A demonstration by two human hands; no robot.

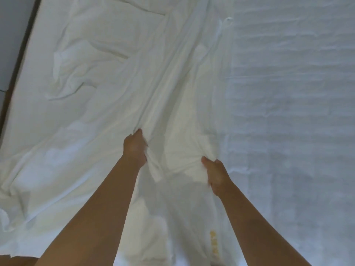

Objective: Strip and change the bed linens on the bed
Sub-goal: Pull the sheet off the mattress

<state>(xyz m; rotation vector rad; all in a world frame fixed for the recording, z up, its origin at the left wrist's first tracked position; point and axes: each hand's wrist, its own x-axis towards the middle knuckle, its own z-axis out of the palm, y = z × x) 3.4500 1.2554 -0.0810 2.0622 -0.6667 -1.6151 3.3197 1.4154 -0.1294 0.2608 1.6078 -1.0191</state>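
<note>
A white bed sheet [99,77] lies crumpled over the left and middle of the bed. Folds run from its top edge down to my hands. My left hand [134,148] grips a bunch of the sheet near the middle of the view. My right hand [216,175] grips another bunch a little lower and to the right, at the sheet's right edge. The cloth between the two hands hangs loose, and small yellowish marks [214,242] show on it lower down. To the right of the sheet the pale quilted mattress surface [292,104] lies bare.
A dark bed-frame edge [21,54] runs diagonally along the far left, with a grey wall or floor [11,25] beyond it. The sheet's near-left part spills toward the bottom left corner.
</note>
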